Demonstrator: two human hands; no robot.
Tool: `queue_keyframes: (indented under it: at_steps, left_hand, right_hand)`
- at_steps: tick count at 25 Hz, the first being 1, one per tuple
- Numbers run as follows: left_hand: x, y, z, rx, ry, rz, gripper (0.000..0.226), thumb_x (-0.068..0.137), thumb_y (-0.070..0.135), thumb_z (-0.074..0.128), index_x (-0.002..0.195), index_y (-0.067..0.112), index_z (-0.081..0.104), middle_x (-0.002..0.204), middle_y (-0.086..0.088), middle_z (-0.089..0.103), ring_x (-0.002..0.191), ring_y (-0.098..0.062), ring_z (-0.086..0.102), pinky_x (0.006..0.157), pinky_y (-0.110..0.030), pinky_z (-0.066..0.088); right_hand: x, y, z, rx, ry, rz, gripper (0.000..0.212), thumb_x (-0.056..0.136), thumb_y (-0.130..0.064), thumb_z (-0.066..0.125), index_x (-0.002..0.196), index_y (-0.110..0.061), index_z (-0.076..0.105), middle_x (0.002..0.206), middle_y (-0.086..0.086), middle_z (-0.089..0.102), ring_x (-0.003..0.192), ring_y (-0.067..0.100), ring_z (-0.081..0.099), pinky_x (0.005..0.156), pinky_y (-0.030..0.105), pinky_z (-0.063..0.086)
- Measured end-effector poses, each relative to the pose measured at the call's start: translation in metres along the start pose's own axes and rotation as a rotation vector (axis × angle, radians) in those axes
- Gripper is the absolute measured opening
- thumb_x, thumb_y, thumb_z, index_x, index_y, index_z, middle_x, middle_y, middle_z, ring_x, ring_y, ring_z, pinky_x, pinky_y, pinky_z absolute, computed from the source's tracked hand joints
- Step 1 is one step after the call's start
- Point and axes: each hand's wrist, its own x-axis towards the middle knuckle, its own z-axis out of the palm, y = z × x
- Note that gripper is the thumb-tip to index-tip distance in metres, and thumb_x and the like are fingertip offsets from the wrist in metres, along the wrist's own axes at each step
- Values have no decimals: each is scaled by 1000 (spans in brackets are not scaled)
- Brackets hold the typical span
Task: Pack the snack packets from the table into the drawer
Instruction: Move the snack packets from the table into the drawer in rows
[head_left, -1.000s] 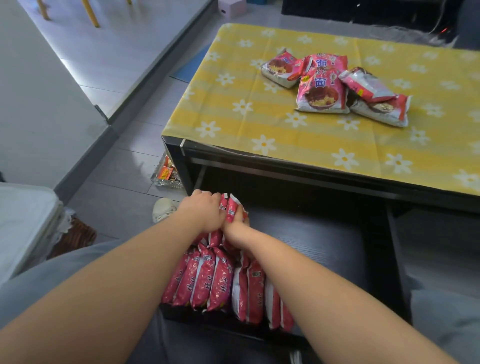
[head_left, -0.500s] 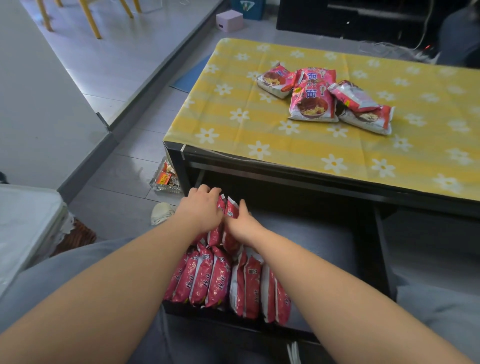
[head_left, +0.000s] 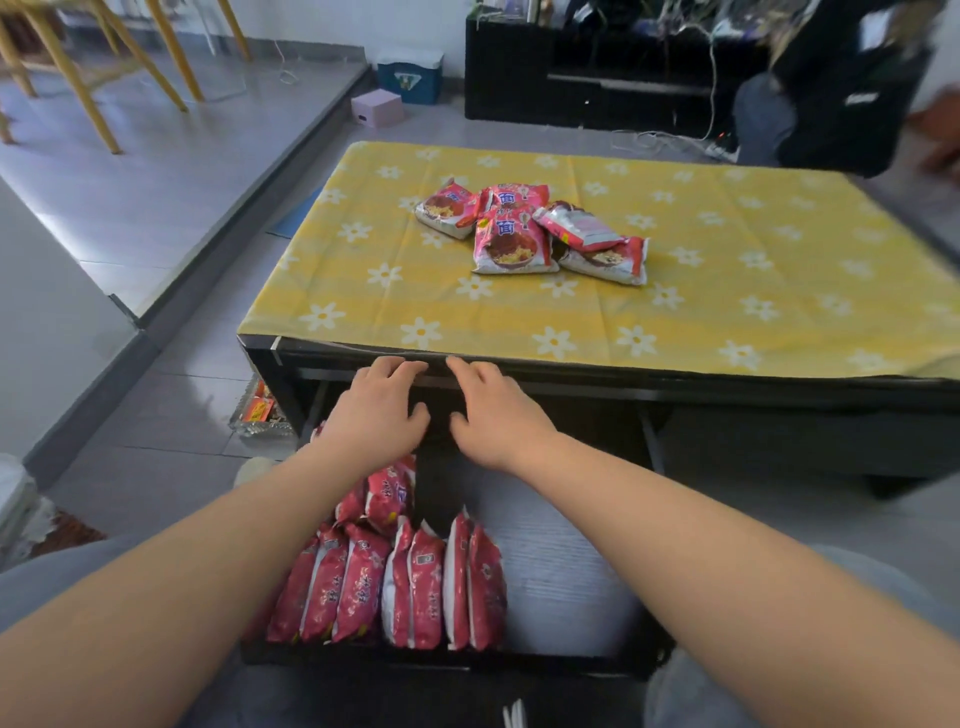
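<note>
Several pink-red snack packets (head_left: 511, 244) lie in a loose pile on the yellow flowered tablecloth (head_left: 727, 291). Below the table's front edge the dark drawer (head_left: 571, 566) stands pulled out. Several packets (head_left: 395, 582) stand on edge in rows in its left part, and its right part is bare. My left hand (head_left: 376, 413) and my right hand (head_left: 496, 413) hover side by side above the drawer's back, fingers spread and pointing at the table edge. Neither hand holds anything.
A glass tray (head_left: 257, 413) with small wrappers sits on the floor left of the table. Behind the table are a black TV cabinet (head_left: 597, 78) with cables, a pink box (head_left: 376, 106) and a blue box (head_left: 410, 75). Wooden chair legs (head_left: 88, 67) stand far left.
Both hands let go of the packets in the drawer and rose forward toward the table edge, fingers now spread. The view tilted up, showing more of the room.
</note>
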Motion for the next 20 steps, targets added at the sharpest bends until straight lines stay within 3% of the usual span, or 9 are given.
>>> queue_keyframes:
  at_steps: [3, 6, 9, 13, 17, 20]
  left_hand:
    - [20, 30, -1, -45, 22, 23, 57, 97, 29, 57, 153, 21, 47, 154, -10, 47, 138, -33, 47, 109, -48, 47]
    - [55, 58, 2, -130, 34, 20, 57, 98, 28, 58, 153, 22, 46, 156, -9, 44, 124, -31, 58, 101, -41, 48]
    - [95, 78, 7, -170, 63, -17, 57, 97, 28, 59, 152, 23, 47, 156, -9, 43, 130, -32, 54, 102, -40, 44]
    - [149, 93, 13, -173, 66, -40, 56, 97, 26, 58, 152, 22, 47, 156, -11, 44, 138, -32, 47, 107, -42, 42]
    - [211, 95, 19, -244, 73, -125, 61, 96, 27, 56, 155, 25, 42, 157, -10, 42, 132, -29, 50, 88, -32, 43]
    - [255, 93, 16, -348, 127, -215, 64, 96, 30, 55, 157, 28, 36, 155, -8, 46, 121, -26, 55, 82, -34, 51]
  right_hand:
    - [6, 34, -27, -72, 58, 9, 73, 99, -34, 51, 162, -26, 15, 166, 11, 23, 154, 36, 17, 116, 55, 36]
    - [25, 69, -49, -51, 135, 52, 73, 100, -32, 51, 162, -24, 15, 172, 13, 6, 159, 32, -2, 124, 51, 26]
    - [51, 95, -65, -47, 183, 108, 73, 99, -31, 52, 162, -23, 16, 171, 15, -14, 158, 32, -14, 121, 49, 29]
    - [93, 121, -84, -63, 206, 129, 76, 98, -29, 53, 162, -24, 13, 169, 17, -21, 157, 34, -19, 120, 53, 33]
    - [136, 139, -88, -24, 341, 136, 74, 97, -24, 54, 161, -28, 17, 169, 13, -25, 158, 33, -17, 117, 46, 39]
    - [160, 149, -85, -54, 301, 187, 66, 97, -25, 57, 157, -32, 29, 166, 11, -33, 155, 39, -23, 110, 49, 45]
